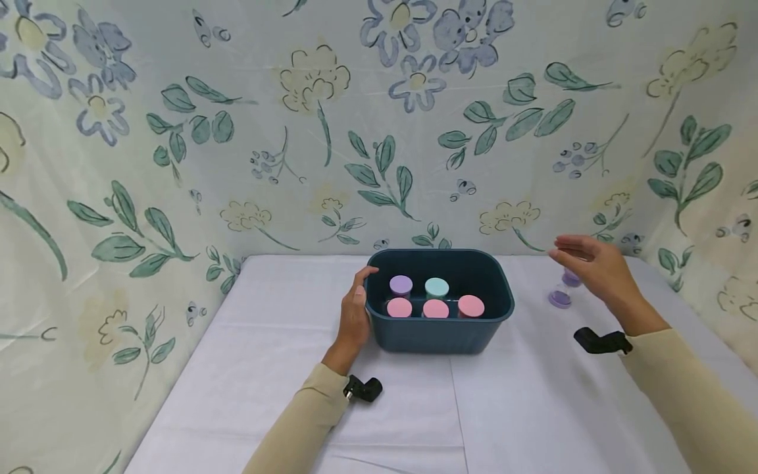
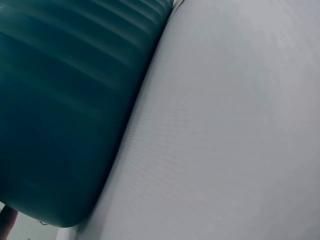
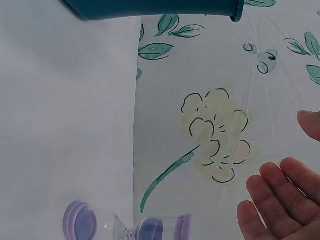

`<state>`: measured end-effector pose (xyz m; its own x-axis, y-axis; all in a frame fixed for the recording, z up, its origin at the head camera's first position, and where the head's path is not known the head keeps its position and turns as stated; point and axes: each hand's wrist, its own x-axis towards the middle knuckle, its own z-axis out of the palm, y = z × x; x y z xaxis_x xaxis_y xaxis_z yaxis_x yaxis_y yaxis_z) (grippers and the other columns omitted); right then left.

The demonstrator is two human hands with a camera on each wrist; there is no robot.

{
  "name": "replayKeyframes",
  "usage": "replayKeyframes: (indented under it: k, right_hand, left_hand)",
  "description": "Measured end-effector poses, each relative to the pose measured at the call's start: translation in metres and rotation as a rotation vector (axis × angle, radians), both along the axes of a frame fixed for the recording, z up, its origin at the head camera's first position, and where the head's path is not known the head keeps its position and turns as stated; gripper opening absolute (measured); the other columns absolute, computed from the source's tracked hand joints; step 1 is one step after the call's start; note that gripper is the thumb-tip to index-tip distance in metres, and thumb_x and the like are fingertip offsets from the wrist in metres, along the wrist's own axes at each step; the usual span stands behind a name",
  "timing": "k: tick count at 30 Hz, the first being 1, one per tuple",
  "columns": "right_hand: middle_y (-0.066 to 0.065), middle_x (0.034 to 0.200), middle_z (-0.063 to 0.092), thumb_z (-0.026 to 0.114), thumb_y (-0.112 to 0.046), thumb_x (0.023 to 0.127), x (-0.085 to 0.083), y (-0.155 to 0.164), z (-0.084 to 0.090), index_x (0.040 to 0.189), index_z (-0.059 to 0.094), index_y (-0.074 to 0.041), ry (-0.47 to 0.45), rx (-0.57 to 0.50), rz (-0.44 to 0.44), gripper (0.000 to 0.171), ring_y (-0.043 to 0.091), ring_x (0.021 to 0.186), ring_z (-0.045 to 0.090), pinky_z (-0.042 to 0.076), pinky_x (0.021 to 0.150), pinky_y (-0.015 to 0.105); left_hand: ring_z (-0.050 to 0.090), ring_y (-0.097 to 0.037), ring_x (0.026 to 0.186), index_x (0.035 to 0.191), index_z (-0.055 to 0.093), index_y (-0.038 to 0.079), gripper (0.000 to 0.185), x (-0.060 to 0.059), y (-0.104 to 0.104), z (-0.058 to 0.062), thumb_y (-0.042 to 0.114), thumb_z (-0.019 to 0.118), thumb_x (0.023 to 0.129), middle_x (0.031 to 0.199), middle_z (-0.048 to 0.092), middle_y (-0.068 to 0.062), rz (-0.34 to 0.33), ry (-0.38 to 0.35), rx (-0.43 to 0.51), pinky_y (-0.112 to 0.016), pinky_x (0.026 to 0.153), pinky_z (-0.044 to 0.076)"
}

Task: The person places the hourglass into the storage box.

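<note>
White-clothed bench (image 1: pixel 284 342): left hand (image 1: pixel 354 316) grips the tub (image 1: pixel 438 329) at nine o'clock. Right hand (image 1: pixel 592 266), fingers spread apart, hovers over the hourglass (image 1: pixel 562 289) at three o'clock; a clumsy brush could topple it.

Floral cloth backdrop around a white-covered surface.

The surface (image 1: pixel 284 368) is spread with a plain white cloth (image 1: pixel 509 408), lightly creased, with a fold line running from near to far just right of the middle. A pale cream cloth backdrop (image 1: pixel 331 131) rises at the far edge and wraps round on the left and right, closing the scene in on three sides. It is printed with loose blue flowers (image 1: pixel 414 82), pale yellow flowers (image 1: pixel 314 79) and green leaves (image 1: pixel 385 164) on thin dark stems. The light is soft and even, with only faint shadows. The right wrist view shows the same print close up, a yellow flower (image 3: pixel 217 132) beside the white cloth edge.
</note>
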<state>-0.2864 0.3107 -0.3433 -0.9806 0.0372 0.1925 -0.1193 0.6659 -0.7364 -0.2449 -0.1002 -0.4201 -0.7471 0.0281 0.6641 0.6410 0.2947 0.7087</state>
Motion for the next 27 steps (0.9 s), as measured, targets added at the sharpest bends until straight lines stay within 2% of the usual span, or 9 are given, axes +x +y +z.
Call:
replayKeyframes:
  k: [10,21,27]
  right_hand:
    - [0.025,0.145,0.041,0.058,-0.053,0.089,-0.004,0.015,-0.008,0.145,0.04,-0.007,-0.035,-0.018,-0.033,0.075,0.048,0.133,0.033,0.028,0.099,0.071]
    - [0.028,0.15,0.029,0.059,-0.055,0.088,-0.012,0.033,-0.027,0.15,0.029,-0.005,-0.073,0.049,-0.053,0.085,0.052,0.135,0.025,0.031,0.096,0.071]
    - [0.029,0.152,0.024,0.058,-0.06,0.086,-0.013,0.041,-0.036,0.152,0.023,-0.006,-0.152,0.03,-0.077,0.092,0.052,0.136,0.021,0.029,0.098,0.07]
  left_hand:
    - [0.041,-0.028,0.135,0.132,0.046,-0.007,0.044,0.001,0.001,0.001,0.002,0.021,0.097,0.137,0.05,-0.022,-0.003,-0.003,-0.001,-0.04,0.114,0.027]
    - [0.04,-0.03,0.135,0.132,0.046,-0.007,0.044,0.003,0.002,-0.001,0.0,0.022,0.096,0.138,0.049,-0.023,0.004,-0.011,-0.004,-0.043,0.113,0.028]
    - [0.041,-0.029,0.135,0.132,0.046,-0.007,0.044,0.004,0.001,0.001,0.0,0.021,0.097,0.138,0.049,-0.023,0.006,-0.004,-0.006,-0.043,0.113,0.028]
